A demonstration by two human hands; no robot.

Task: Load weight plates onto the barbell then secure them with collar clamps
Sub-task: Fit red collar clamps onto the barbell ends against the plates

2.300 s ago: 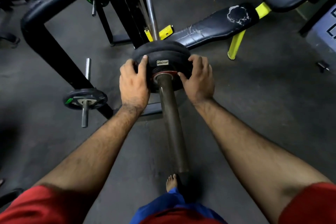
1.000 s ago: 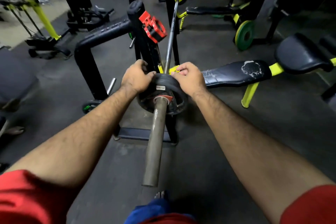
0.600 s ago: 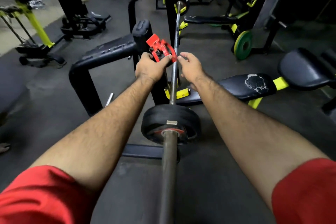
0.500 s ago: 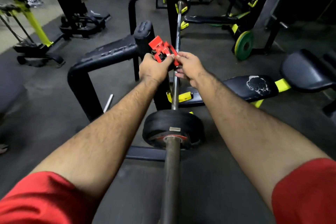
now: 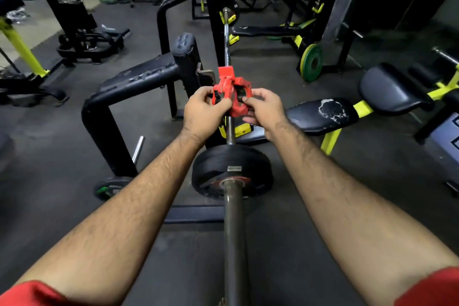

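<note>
Gripping red collar clamp (image 5: 232, 93), both hands (image 5: 233, 109).

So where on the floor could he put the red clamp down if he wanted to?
Bare floor lies right of the black plates, below the torn bench. More lies left of the bent black frame, toward the yellow-legged machine. It is crowded under the left hand: a small plate sits there on a peg. Both hands hold the red clamp.
</note>
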